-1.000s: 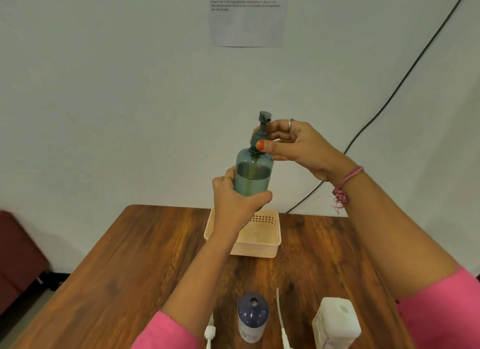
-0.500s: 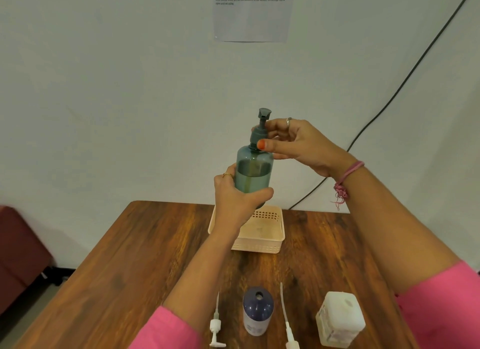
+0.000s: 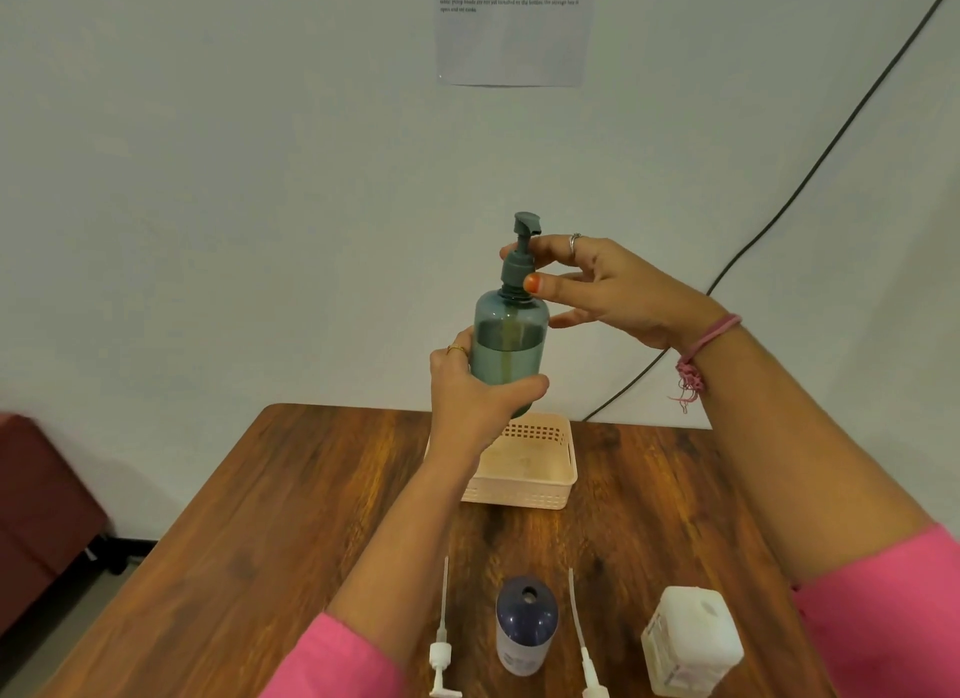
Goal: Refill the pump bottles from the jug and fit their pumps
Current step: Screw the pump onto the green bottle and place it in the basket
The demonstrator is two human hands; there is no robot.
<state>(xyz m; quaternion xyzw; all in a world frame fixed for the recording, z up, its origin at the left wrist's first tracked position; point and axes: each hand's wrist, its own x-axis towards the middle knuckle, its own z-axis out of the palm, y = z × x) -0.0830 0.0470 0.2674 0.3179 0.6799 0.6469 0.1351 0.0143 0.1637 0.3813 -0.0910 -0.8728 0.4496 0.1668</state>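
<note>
- A teal bottle (image 3: 510,351) is held upright in the air, its long axis vertical and leaning only slightly, with liquid filling roughly its lower two thirds.
- The lower part of the bottle is gripped by the left hand (image 3: 475,393), fingers and thumb curled round it.
- A teal pump (image 3: 521,253) is seated in the bottle's neck, its stem pointing straight up and its nozzle turned to the right.
- The collar of the pump is pinched by the right hand (image 3: 613,294) between thumb and fingertips; the other fingers are loosely spread.
- Below and just beyond the left hand, a pale basket (image 3: 540,481) is set on a wooden table (image 3: 249,541).
- Nearer than both hands, under the forearms, a dark blue bottle (image 3: 525,624) is stood upright with its neck open.
- Two white pumps are laid flat either side of it, one to the left (image 3: 443,650) and one to the right (image 3: 584,645), their tubes pointing away.
- Below the right forearm, a white jug (image 3: 693,643) is stood upright.
</note>
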